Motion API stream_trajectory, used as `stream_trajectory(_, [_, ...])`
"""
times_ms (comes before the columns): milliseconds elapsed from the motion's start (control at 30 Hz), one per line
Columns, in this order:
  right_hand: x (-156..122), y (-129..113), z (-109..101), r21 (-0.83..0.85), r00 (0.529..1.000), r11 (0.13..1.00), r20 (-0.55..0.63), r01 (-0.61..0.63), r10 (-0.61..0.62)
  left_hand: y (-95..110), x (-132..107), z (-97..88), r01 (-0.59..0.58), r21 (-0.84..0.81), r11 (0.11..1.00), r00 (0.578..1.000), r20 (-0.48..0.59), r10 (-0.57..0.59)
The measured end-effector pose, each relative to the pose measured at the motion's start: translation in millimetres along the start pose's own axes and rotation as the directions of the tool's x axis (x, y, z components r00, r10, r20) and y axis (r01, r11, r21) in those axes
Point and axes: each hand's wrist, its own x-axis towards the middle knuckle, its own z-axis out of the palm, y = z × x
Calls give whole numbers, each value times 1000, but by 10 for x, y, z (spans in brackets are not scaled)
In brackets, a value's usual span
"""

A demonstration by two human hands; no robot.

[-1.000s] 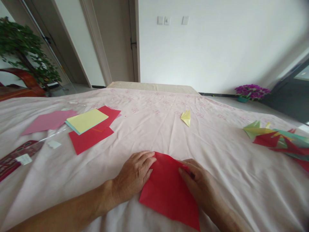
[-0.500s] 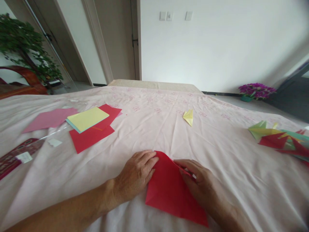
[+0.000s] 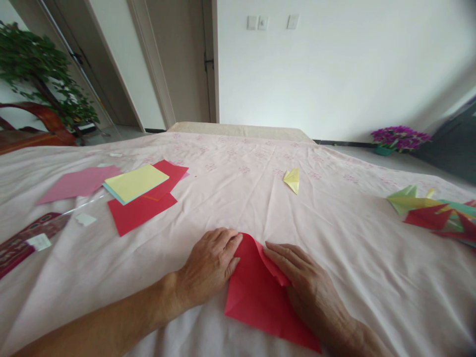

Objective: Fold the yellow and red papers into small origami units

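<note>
A sheet of red paper (image 3: pixel 256 302) lies on the cloth right in front of me, its right edge folded over into a narrow flap (image 3: pixel 273 265). My left hand (image 3: pixel 213 265) is closed at the paper's upper left edge, fingers bent and pressed together on it. Across the folded right side rests my right hand (image 3: pixel 303 277), with its fingers stretched out along the flap; its thumb is hidden. The paper's top corner shows between the two hands, while its lower right corner sits beside my right wrist.
To the left lie yellow paper (image 3: pixel 137 183), red sheets (image 3: pixel 143 215), pink paper (image 3: pixel 78 184) and a dark red package (image 3: pixel 28 243). A small folded yellow paper piece (image 3: pixel 292 180) lies farther off. Several folded coloured pieces (image 3: pixel 427 215) are at the right, on the wrinkled pink cloth (image 3: pixel 223 198).
My right hand has let the raised edge down and turned from a pinch to outstretched fingers over the fold. The flap now lies flatter. My left hand has barely moved.
</note>
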Motion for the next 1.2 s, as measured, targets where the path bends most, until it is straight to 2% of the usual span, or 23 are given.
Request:
stream_trajectory(300, [-23, 97, 40, -38, 992, 997, 111, 71, -67, -52, 19, -14, 16, -12, 1000, 999, -30, -16])
stream_trajectory(633, [-19, 132, 3, 1, 988, 994, 112, 105, -105, -89, 38, 6, -9, 31, 999, 998, -57, 11])
stream_trajectory(833, [-12, 133, -12, 10, 982, 993, 147, 122, -122, -124, 173, -29, 35, 62, 997, 999, -35, -33])
stream_trajectory(1033, [-17, 141, -9, 23, 983, 993, 139, 118, -120, -158, 331, -6, 104, 91, 990, 993, -57, -99])
stream_trajectory(1200, [-10, 154, -1, 36, 984, 992, 127, 123, -126, -200, 405, 36, 85, 0, 996, 994, -75, -85])
